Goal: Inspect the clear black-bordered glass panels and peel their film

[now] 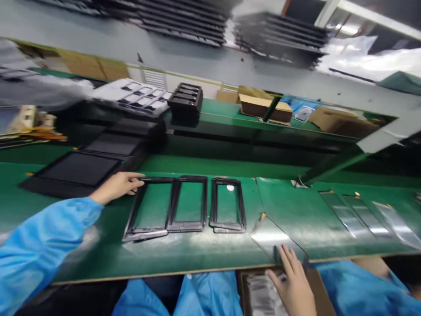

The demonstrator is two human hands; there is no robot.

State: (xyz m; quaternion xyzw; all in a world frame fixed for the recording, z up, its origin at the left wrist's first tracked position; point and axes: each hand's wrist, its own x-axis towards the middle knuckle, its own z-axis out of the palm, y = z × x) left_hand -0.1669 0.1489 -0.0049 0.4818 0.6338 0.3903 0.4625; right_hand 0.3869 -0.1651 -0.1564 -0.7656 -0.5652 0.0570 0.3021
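Three black rectangular frames lie side by side on the green belt: a left frame [149, 208], a middle frame [189, 204] and a right frame [228, 206]. My left hand [116, 185], in a blue sleeve, rests at the top left corner of the left frame with its fingers curled on the frame's edge. My right hand [294, 283] lies with fingers stretched out on the near end of a clear glossy sheet [274, 239] at the table's front edge, above an open carton [263, 298] of wrapped parts.
Black trays [79, 169] sit left of the frames. Several more glossy sheets [360, 215] lie to the right on the belt. Across the belt are a white parts tray [131, 94], a stack of black trays [186, 100] and cardboard boxes [265, 107].
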